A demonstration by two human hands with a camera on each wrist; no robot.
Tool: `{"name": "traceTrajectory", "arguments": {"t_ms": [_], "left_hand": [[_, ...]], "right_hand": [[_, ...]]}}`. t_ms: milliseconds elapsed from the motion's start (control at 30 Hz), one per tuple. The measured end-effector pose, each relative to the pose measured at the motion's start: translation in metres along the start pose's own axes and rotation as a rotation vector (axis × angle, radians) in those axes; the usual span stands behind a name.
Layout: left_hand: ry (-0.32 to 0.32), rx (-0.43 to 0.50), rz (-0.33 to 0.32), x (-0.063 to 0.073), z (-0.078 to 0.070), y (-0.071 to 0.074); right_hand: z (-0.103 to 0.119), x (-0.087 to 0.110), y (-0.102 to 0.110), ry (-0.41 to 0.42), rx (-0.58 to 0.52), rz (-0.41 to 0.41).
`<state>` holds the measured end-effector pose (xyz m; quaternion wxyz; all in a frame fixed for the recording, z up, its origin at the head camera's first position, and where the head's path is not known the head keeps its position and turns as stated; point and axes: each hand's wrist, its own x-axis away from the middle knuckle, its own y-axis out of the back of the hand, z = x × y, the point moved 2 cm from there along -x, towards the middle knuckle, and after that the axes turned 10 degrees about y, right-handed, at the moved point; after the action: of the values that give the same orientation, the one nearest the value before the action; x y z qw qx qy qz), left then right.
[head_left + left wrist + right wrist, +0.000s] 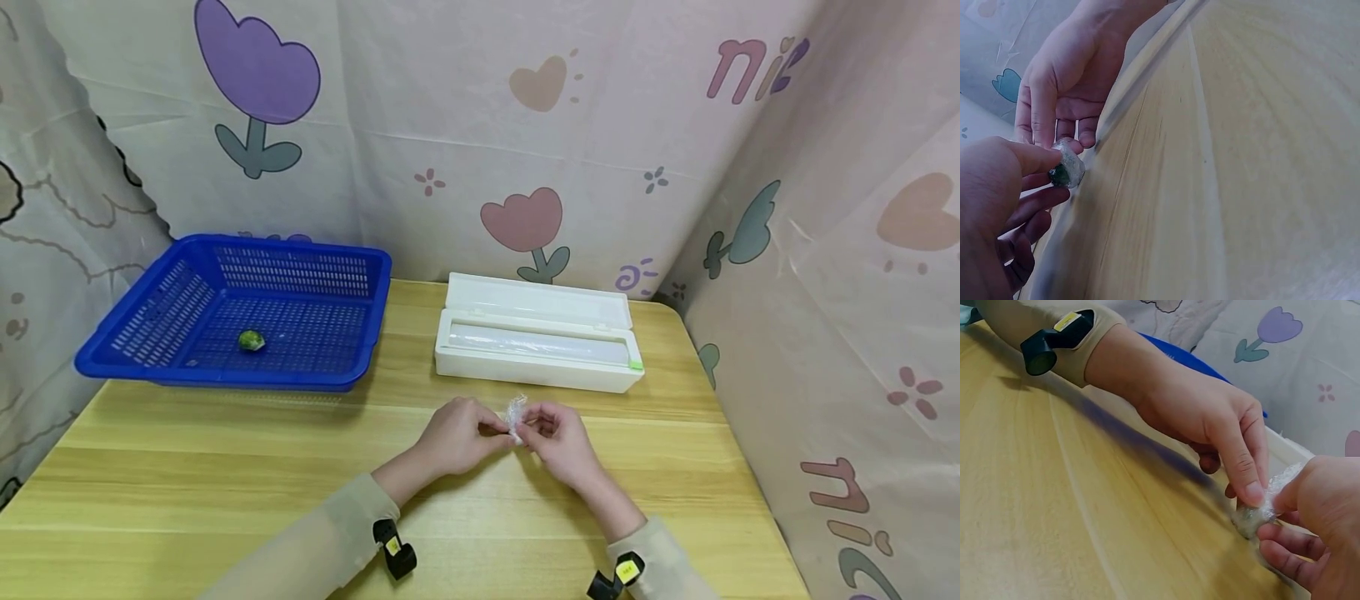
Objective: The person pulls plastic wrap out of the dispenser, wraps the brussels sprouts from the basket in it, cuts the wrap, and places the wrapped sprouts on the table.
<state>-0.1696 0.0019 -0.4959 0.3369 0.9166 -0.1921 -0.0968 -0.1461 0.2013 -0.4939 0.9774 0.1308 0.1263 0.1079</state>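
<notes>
Between both hands is a small bundle of clear plastic wrap [516, 412]. In the left wrist view something dark green shows through the plastic wrap [1071, 167]. My left hand [459, 435] pinches the bundle between thumb and fingers from the left. From the right, my right hand [561, 442] pinches the wrap with thumb and fingertips. Crinkled film sticks up beyond the fingers in the head view, and in the right wrist view the bundle [1254, 519] is close over the table, partly hidden by the fingers.
A blue plastic basket [352, 350] stands at the back left, with one small shiny green piece [251, 340] inside. Behind the hands, a white box [525, 375] with its lid up holds a roll of plastic wrap [536, 342]. Patterned curtains [420, 100] border the wooden table [225, 467].
</notes>
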Motion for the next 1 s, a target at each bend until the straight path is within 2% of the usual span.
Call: {"name": "traceTrajectory", "arguments": {"t_ms": [167, 300, 400, 800, 1000], "left_hand": [[-0.002, -0.023, -0.007, -0.0001, -0.0001, 0.0], [-0.003, -0.037, -0.008, 0.0003, -0.0008, -0.0001], [-0.005, -0.052, -0.01, 0.0008, -0.0012, -0.0003], [-0.039, -0.066, -0.022, 0.0032, -0.0002, 0.0], [-0.055, -0.067, -0.031, 0.0048, -0.0001, 0.0]], "right_hand": [[-0.0008, 0.0013, -0.0005, -0.007, -0.026, -0.072], [-0.0003, 0.002, -0.0008, 0.039, -0.017, -0.093], [0.0006, 0.0017, -0.0017, 0.08, 0.031, -0.069], [0.0034, 0.0068, -0.0013, 0.158, 0.223, 0.062], [0.0046, 0.0089, -0.0009, 0.138, 0.252, 0.079]]}}
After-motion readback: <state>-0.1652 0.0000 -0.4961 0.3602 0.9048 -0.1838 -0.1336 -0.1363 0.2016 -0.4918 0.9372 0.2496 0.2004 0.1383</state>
